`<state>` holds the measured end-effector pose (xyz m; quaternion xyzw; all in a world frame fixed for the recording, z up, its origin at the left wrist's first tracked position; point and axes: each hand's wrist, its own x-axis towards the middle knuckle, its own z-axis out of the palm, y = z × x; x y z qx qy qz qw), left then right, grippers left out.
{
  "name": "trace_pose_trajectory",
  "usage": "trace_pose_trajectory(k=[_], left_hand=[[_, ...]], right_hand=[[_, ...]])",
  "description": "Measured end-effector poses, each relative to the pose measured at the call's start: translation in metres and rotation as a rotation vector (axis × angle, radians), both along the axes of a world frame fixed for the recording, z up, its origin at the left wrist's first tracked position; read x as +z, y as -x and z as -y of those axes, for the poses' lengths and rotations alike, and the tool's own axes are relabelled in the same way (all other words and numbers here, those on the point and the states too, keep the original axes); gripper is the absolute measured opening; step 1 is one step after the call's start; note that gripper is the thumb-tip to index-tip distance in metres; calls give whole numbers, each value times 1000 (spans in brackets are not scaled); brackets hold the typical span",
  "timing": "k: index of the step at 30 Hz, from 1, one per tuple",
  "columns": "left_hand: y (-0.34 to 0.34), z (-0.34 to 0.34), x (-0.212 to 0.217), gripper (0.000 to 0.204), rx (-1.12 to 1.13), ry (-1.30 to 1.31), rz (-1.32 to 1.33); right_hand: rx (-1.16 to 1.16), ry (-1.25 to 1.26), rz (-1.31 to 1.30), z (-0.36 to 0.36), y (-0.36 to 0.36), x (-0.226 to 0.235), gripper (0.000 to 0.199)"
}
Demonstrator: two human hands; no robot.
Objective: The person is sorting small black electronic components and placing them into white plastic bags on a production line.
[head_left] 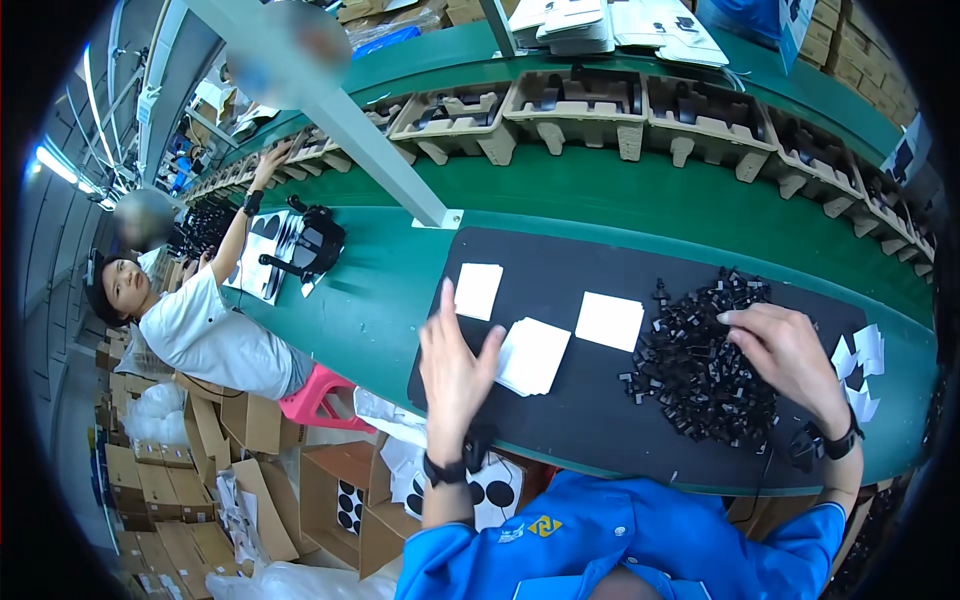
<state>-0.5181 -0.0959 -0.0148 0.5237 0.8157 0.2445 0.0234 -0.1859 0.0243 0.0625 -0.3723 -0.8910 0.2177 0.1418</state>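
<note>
My left hand (455, 370) is raised with its fingers spread, beside a stack of white cards (537, 356) on a black mat (590, 410). Two smaller sets of white cards, one at the far left (479, 292) and one nearer the middle (609, 321), lie on the same mat. To the right is a large heap of small black plastic parts (695, 370). Over the heap's right side, my right hand (785, 350) has thumb and forefinger pinched together. Whatever may be between those fingertips is too small to make out against the black parts.
A row of moulded beige trays (580, 105) with black items lines the green bench's far side. A slanted metal post (375, 140) stands at the left. Loose white pieces (865, 355) lie right of the mat. Left, a co-worker (220, 330) reaches toward the trays; cardboard boxes (340, 470) stand below.
</note>
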Motion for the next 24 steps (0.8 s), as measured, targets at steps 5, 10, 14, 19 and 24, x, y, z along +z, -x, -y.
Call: trace_pose_trajectory(k=[5,10,14,19,24], left_hand=[[36,-18,2,84,39,4,-224],[46,-33,-30,95,42,200,-121],[26,-31,-47,93,13,337,-266],[18,-34,-74,76,101,399,-602],[52,-31,-77,35,0,184,-507]], right_hand=[[251,-221,73,2,56,-39,40],[289,-427,159,12,115,-72,55],[380,-315,99,33,97,-57,53],[369,-306,68,54,65,-26,50],[295,-288,31,76,35,10,45]])
